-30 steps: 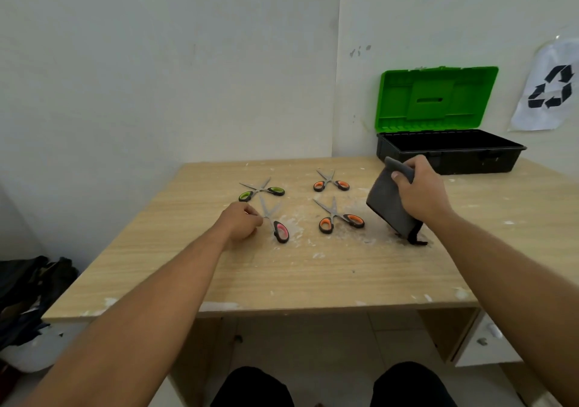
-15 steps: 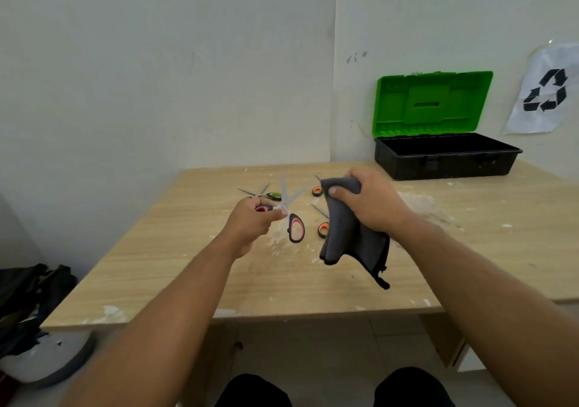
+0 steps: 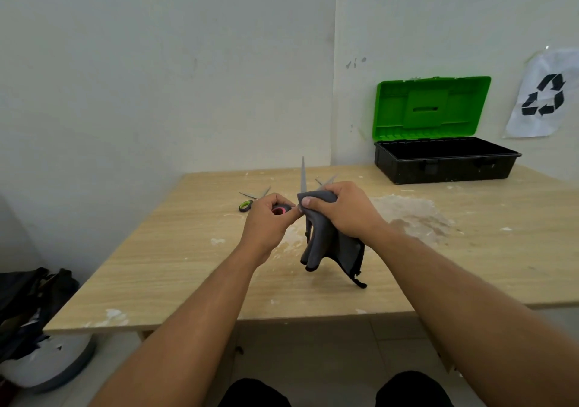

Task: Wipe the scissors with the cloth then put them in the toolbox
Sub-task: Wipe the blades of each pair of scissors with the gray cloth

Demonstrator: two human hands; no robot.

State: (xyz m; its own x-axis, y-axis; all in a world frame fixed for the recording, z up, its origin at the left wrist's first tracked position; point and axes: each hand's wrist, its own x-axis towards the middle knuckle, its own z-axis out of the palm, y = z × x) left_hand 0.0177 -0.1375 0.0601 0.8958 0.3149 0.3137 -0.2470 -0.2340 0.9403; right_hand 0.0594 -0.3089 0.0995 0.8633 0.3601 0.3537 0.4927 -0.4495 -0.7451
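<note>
Wipe just starting: left hand [image 3: 266, 218] fingers grip the pink-handled scissors [image 3: 303, 181] by the handle, blades up, well in front of the toolbox [image 3: 445, 164]. Right hand [image 3: 341, 209] pinches the cloth [image 3: 326, 243] around one blade. Toolbox open, looks empty; green scissors [image 3: 250, 201] not yet wiped.

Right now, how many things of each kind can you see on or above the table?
Scissors: 2 sure, the pink-handled pair in the left hand and the green-handled pair on the table; blade tips behind the right hand unclear.
Cloth: 1
Toolbox: 1
Total: 4
</note>
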